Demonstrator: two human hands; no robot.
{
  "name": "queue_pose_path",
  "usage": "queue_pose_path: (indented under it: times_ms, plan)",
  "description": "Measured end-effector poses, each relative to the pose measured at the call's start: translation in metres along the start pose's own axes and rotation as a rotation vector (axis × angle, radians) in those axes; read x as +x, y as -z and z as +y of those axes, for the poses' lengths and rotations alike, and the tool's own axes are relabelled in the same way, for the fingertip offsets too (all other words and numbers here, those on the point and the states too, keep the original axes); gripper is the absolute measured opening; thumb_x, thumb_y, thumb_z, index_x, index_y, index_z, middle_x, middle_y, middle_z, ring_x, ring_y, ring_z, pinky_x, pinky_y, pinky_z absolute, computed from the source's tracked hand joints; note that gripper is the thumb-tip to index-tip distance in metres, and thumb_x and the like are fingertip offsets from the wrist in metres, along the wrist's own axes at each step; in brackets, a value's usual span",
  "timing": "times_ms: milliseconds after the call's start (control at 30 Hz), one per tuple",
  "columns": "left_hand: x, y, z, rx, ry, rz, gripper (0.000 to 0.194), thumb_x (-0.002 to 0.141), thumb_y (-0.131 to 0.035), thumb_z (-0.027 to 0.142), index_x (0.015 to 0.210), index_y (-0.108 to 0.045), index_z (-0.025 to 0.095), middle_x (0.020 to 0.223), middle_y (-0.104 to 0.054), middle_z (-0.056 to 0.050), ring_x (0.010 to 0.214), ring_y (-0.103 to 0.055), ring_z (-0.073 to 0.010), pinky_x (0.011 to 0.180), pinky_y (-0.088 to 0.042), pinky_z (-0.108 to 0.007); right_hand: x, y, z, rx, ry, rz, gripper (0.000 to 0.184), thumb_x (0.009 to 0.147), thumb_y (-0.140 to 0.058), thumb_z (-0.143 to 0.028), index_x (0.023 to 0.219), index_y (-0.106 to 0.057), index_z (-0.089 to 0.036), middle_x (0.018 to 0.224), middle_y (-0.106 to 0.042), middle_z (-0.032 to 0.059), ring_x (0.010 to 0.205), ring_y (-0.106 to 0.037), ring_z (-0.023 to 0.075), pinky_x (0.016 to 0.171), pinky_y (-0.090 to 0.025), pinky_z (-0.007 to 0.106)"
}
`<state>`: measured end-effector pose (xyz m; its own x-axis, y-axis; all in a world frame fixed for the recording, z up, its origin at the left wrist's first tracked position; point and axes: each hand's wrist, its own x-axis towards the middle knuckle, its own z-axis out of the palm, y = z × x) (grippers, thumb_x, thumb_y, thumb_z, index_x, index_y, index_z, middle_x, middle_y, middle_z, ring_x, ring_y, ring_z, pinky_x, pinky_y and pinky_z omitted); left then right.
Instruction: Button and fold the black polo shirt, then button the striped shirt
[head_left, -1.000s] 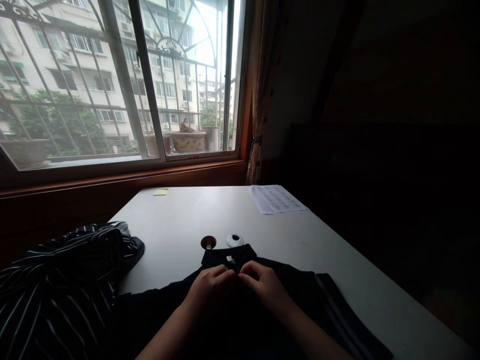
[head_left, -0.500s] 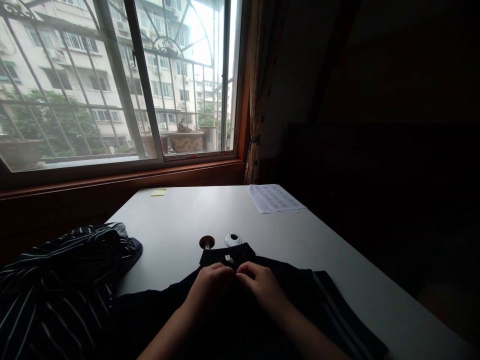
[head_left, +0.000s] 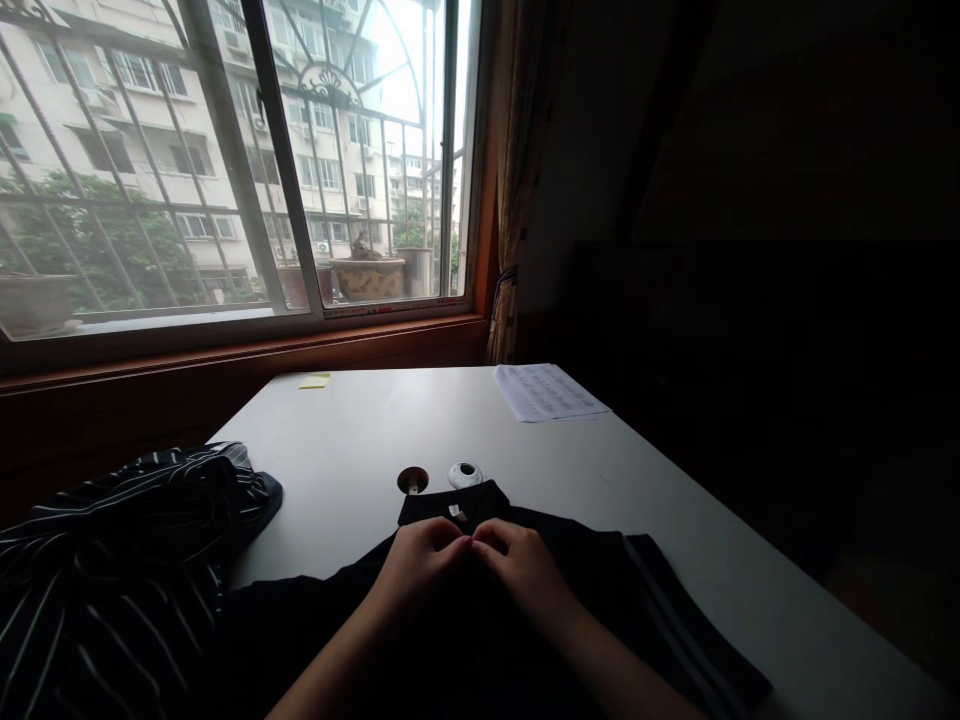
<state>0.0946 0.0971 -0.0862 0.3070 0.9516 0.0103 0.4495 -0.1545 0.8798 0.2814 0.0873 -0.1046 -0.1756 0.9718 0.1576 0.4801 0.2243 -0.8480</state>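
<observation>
A black collared shirt (head_left: 472, 640) lies spread on the white table (head_left: 405, 420), its collar (head_left: 489, 497) toward the window and a small white label inside the neck. At the front opening just below the collar, my left hand (head_left: 420, 562) pinches the cloth between thumb and forefinger. My right hand (head_left: 519, 568) is closed the same way close beside it, the fingertips of both nearly touching. Whether a button sits between the fingers is too dark to make out. One sleeve (head_left: 686, 630) with grey stripes stretches out to the right.
A heap of dark striped cloth (head_left: 142, 540) lies at the left edge. Behind the collar are a round hole (head_left: 412, 480) and a white ring-shaped cover (head_left: 466, 473). Printed sheets (head_left: 551, 391) and a yellow note (head_left: 314, 381) lie toward the far edge, below the window (head_left: 315, 300).
The left fingers have shifted slightly and opened out a little, the thumb now showing against the forefinger. The right hand stays about where it was. The view has tilted very slightly.
</observation>
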Motion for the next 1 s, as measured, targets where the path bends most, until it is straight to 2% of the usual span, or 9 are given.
queue_pose_path:
  times_ms: [367, 667, 900, 1000]
  plan:
    - [0.006, -0.003, -0.007, 0.019, 0.000, 0.045, 0.017, 0.079, -0.066, 0.031, 0.084, -0.074, 0.017, 0.083, -0.074, -0.005, 0.080, -0.069, -0.0212, 0.071, -0.050, -0.028, -0.001, 0.000, -0.001, -0.025, 0.049, 0.001, 0.010, 0.087, -0.064, -0.026, 0.083, -0.072, -0.023, 0.080, -0.072, -0.0004, 0.076, -0.066, 0.0187, 0.069, -0.046, 0.027]
    - [0.004, -0.005, -0.012, 0.002, -0.034, 0.060, 0.014, 0.080, -0.063, 0.027, 0.085, -0.072, 0.018, 0.086, -0.074, -0.004, 0.081, -0.068, -0.0198, 0.072, -0.049, -0.028, -0.001, 0.000, 0.004, -0.038, 0.123, 0.010, 0.010, 0.086, -0.065, -0.019, 0.090, -0.073, -0.024, 0.085, -0.072, -0.0004, 0.079, -0.066, 0.0177, 0.073, -0.049, 0.028]
    - [0.007, -0.004, -0.013, 0.042, -0.037, 0.067, 0.013, 0.078, -0.065, 0.026, 0.085, -0.073, 0.018, 0.087, -0.073, -0.005, 0.083, -0.068, -0.0212, 0.074, -0.051, -0.029, -0.002, -0.001, 0.005, -0.152, 0.199, 0.065, 0.009, 0.083, -0.067, -0.015, 0.085, -0.069, -0.023, 0.084, -0.064, -0.0009, 0.079, -0.063, 0.0166, 0.073, -0.049, 0.028]
    - [0.008, -0.005, -0.015, 0.054, -0.036, 0.073, 0.012, 0.078, -0.066, 0.025, 0.084, -0.073, 0.018, 0.087, -0.074, -0.005, 0.082, -0.068, -0.0212, 0.073, -0.050, -0.029, -0.003, -0.002, 0.007, -0.180, 0.217, 0.089, 0.013, 0.082, -0.067, -0.014, 0.090, -0.068, -0.024, 0.093, -0.062, 0.0005, 0.080, -0.061, 0.0162, 0.075, -0.050, 0.029]
